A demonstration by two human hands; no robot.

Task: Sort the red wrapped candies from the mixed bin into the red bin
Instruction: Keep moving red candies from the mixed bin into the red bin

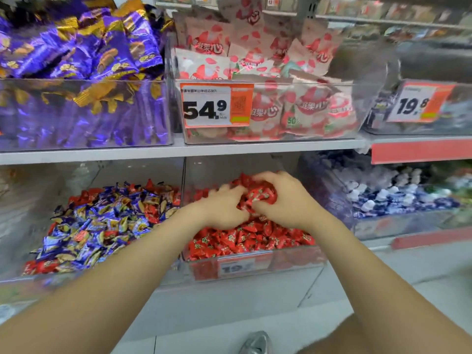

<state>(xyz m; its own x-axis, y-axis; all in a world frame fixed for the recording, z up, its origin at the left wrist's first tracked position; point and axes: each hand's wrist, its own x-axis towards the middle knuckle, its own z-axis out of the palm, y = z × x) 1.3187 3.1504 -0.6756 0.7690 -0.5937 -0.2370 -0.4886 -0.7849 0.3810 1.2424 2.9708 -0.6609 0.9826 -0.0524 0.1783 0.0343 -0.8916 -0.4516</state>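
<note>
- Over the lower shelf (255, 315), dead centre, both hands meet above the red bin (255, 268).
- Right hand (284, 198): fingers curled round a handful of red candies (261, 195), thumb tucked under the clump.
- Left hand (224, 208): motion-blurred, fingers look curled against the same handful from 9 o'clock. Two hands likely used because the wrappers are loose and slippery and would spill from one.
- Handful sits just above the red pile (245, 238), so a drop lands in the right compartment. Looks like the release step.
- Mixed bin (25, 281) sits at 9 o'clock of the red bin, walls touching, so the carry is short.
- Stray red candies (38, 267) show among the blue and gold wrappers, at its front corner and back edge; sorting looks unfinished.
- At 3 o'clock, a bin of blue-white candies (398, 198); not part of the job.
- At 12 o'clock, upper shelf: strawberry packets behind a 54.9 price tag (217, 106), purple bags (76, 47) at 10 o'clock.
- Risk: wrappers sliding over the low divider into the mixed side.
</note>
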